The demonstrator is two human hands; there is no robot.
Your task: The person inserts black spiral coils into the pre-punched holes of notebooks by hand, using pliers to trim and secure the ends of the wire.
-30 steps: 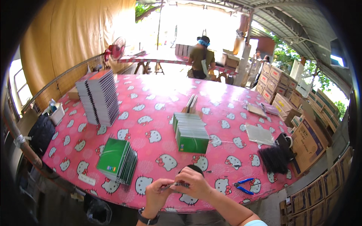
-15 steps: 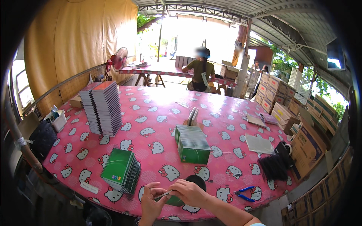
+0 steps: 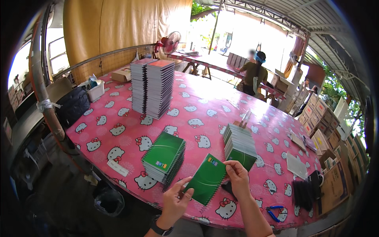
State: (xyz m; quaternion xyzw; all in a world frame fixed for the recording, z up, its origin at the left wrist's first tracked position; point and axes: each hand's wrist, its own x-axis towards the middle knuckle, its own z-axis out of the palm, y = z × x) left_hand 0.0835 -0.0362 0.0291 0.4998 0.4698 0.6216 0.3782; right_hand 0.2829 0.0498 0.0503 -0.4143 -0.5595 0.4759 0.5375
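Green spiral notebook (image 3: 207,177) above the pink table (image 3: 215,132) — pinched at opposite corners between thumb and fingers of left hand (image 3: 175,200) and right hand (image 3: 239,179). Apparently under inspection; next, calls for steady support.

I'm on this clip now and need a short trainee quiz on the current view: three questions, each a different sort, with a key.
1. Multiple choice: what are the left hand and the right hand both holding? (a) a white bin (b) a green notebook (c) a cardboard box
2. True or false: the blue-handled pliers lie on the pink table, apart from both hands.
3. Short answer: which stands taller, the green-topped pile left of the held notebook or the orange-topped pile farther back?

Key: 1. b. 2. True. 3. The orange-topped pile.
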